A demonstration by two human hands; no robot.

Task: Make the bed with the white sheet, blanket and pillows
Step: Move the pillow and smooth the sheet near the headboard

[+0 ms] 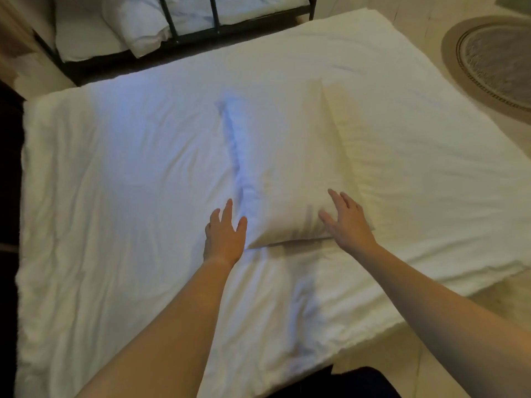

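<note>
A white blanket [129,182] lies spread flat over the bed, with soft creases across it. A white pillow [287,168] rests on it, right of centre, its near corner pointing toward me. My left hand [224,234] hovers with fingers apart at the pillow's near left edge, just touching or just off it. My right hand [347,222] lies flat with spread fingers on the pillow's near right corner. Neither hand grips anything.
A second bed with a black metal frame [172,30] stands at the far side, holding crumpled white bedding [135,24]. A round patterned rug [494,61] lies on the pale floor at the far right. Dark floor shows along the left edge.
</note>
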